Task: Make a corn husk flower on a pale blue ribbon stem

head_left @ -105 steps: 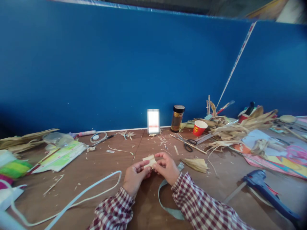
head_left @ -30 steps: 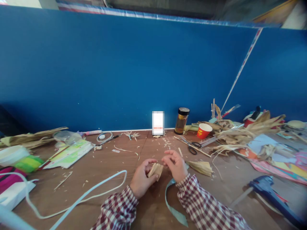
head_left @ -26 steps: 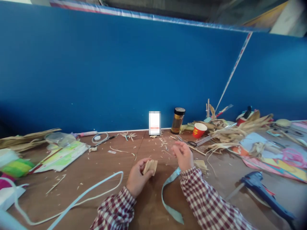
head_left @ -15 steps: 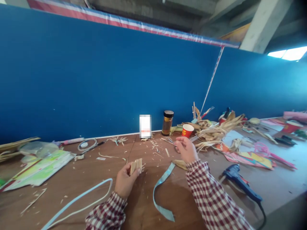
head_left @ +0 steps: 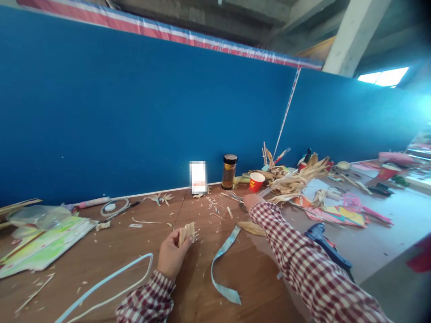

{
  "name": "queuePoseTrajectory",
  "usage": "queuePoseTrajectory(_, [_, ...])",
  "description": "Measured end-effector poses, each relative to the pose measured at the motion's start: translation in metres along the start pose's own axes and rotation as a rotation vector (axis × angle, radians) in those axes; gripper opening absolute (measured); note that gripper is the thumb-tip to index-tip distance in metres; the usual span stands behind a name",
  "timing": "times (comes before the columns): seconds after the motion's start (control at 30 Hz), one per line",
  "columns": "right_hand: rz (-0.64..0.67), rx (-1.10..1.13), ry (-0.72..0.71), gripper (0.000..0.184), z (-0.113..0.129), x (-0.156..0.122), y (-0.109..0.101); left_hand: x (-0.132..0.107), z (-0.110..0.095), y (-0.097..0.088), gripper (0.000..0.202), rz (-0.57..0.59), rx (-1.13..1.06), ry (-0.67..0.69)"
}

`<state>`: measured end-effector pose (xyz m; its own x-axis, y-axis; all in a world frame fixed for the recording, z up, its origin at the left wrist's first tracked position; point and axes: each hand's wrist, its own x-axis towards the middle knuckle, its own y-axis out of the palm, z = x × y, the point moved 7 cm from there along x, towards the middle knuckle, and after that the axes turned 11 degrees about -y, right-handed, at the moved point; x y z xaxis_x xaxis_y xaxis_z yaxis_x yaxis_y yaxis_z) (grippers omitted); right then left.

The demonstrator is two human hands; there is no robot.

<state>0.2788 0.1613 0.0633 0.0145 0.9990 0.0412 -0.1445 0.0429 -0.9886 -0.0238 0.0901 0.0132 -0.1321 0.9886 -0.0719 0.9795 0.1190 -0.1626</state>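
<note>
My left hand (head_left: pixel 173 255) is closed around a small pale folded piece of corn husk (head_left: pixel 186 233), with thin stick ends poking out at its right side. Farther forward, my right hand (head_left: pixel 249 201) is at the dark handles of a pair of scissors (head_left: pixel 234 196) lying on the table. Its fingers are mostly hidden behind the hand and cuff, so I cannot tell whether they grip the handles. A light blue ribbon (head_left: pixel 215 269) curls on the table between my forearms, and a dry husk leaf (head_left: pixel 252 228) lies by its upper end.
A red paper cup (head_left: pixel 257 183) and a dark-lidded jar (head_left: pixel 229 172) stand near the blue partition (head_left: pixel 151 103). Piled corn husks (head_left: pixel 299 181) spread to the right. A blue glue gun (head_left: pixel 328 246) lies beyond my right sleeve. A light blue cord loop (head_left: pixel 107 280) is at left.
My right hand has reached forward and down to the scissors. My left hand keeps hold of the folded corn husk. The view has turned slightly right.
</note>
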Motion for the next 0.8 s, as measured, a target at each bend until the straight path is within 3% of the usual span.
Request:
queuePoseTrajectory(0.17, [-0.034,0.004,0.025,0.024,-0.005,0.005,0.013,0.0,-0.002,0.002,0.031,0.02,0.053,-0.011])
queuePoseTrajectory(0.5, [-0.168,0.193,0.032,0.03,-0.011,0.016,0.006,-0.002,-0.007,0.001,0.031,0.019,0.042,-0.002])
queuePoseTrajectory(0.8, [-0.113,0.138,-0.052,0.014,0.006,0.011,-0.001,0.0,0.002,0.002,0.033,0.043,0.004,-0.002])
